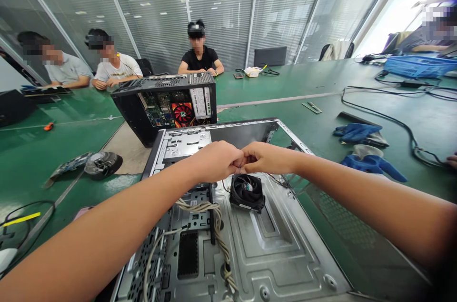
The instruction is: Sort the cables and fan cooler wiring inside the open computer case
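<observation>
- Head view: looking along two bare arms into an opened computer case (310,266), laid flat on the green worktop (310,128), with a black fan (247,192) at its far middle.
- Seems partway through, judging only from what lies in sight: side of the case uncovered, inner metal floor bare around the fan, no board to be seen there.
- Looks unfinished all the same: no screw or bracket visible around the fan, and a twisted cable bundle (222,240) running loose down the middle of the case (untied along most of its length, it seems).
- Both hands closed — left hand (219,161) and right hand (262,156) brought together, fingertips pinched and meeting over the far part of the case.
- Cannot tell what is pinched there: possibly a thin wire (224,186) from the fan, but too small and too covered by fingers to be sure.
- Directly below the fingertips in view, and slightly nearer the wearer: the fan, bladed face showing, frame not grasped by either hand. Cannot tell whether resting on the metal or hanging just above.
- Right of the fan, below the right wrist: coloured wires (277,180) near the case's edge.
- Beyond the hands, standing upright on the worktop: a second computer case (132,114), open-sided — red fan (183,115) inside, well apart from both hands.
</observation>
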`<state>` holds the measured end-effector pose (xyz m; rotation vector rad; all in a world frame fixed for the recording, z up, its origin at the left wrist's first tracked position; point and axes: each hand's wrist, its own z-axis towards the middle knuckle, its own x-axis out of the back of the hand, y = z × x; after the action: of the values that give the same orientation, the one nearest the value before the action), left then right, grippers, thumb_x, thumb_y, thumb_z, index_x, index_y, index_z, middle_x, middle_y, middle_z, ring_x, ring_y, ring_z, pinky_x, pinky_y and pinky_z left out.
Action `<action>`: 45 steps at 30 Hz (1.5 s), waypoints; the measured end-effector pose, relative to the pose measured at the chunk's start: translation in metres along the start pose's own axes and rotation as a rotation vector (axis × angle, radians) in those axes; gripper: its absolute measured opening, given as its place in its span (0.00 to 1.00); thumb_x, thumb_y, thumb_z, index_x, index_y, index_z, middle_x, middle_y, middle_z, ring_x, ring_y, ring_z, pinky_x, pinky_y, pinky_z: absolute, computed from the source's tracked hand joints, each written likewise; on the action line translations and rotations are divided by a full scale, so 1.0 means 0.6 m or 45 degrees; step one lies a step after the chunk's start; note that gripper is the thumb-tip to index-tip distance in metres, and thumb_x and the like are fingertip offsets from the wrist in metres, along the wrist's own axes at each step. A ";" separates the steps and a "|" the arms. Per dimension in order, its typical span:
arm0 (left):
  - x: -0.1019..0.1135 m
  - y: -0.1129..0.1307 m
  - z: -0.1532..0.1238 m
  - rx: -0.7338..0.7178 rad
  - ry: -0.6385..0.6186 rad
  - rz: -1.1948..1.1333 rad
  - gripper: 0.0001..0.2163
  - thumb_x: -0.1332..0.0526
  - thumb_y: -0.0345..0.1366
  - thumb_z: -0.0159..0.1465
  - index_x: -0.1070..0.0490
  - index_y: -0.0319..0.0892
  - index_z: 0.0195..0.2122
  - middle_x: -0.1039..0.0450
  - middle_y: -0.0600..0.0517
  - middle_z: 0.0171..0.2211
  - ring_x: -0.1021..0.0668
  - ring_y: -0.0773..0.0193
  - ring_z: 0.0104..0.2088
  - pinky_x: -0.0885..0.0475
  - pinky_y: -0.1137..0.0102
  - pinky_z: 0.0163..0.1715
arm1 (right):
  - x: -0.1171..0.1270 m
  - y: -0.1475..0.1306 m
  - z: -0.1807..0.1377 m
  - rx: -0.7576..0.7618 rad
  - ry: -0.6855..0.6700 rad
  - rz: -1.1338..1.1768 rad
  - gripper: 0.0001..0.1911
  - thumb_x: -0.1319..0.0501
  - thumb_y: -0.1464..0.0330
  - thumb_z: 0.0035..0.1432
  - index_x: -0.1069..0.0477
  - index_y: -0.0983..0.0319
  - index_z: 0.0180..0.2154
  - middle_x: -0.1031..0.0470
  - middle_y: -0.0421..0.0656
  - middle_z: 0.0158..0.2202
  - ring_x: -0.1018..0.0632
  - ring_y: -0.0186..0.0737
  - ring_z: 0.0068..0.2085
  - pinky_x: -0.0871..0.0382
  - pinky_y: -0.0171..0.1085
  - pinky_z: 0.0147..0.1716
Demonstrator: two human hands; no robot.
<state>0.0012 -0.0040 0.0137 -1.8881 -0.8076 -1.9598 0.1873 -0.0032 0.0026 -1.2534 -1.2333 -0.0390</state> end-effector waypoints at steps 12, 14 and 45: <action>-0.002 -0.002 -0.001 -0.040 0.024 -0.032 0.04 0.42 0.32 0.58 0.28 0.42 0.29 0.28 0.53 0.27 0.29 0.66 0.28 0.40 0.71 0.27 | 0.001 -0.007 -0.001 -0.009 -0.026 -0.020 0.05 0.41 0.69 0.49 0.29 0.65 0.28 0.35 0.37 0.23 0.39 0.31 0.26 0.44 0.33 0.26; -0.002 -0.002 -0.001 -0.041 0.022 -0.036 0.04 0.42 0.32 0.58 0.28 0.42 0.29 0.28 0.53 0.27 0.29 0.66 0.28 0.40 0.71 0.28 | 0.001 -0.004 -0.001 0.002 -0.030 -0.008 0.06 0.41 0.69 0.49 0.29 0.65 0.28 0.35 0.37 0.24 0.38 0.31 0.26 0.44 0.33 0.26; 0.000 0.000 -0.001 -0.035 0.006 -0.003 0.05 0.42 0.32 0.58 0.29 0.42 0.26 0.30 0.54 0.25 0.31 0.67 0.26 0.42 0.71 0.27 | 0.001 -0.001 0.000 0.033 -0.050 0.061 0.06 0.41 0.66 0.49 0.33 0.63 0.26 0.38 0.35 0.23 0.40 0.31 0.26 0.46 0.33 0.26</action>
<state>0.0011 -0.0044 0.0135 -1.8977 -0.7858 -1.9860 0.1875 -0.0033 0.0032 -1.2660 -1.2332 0.0364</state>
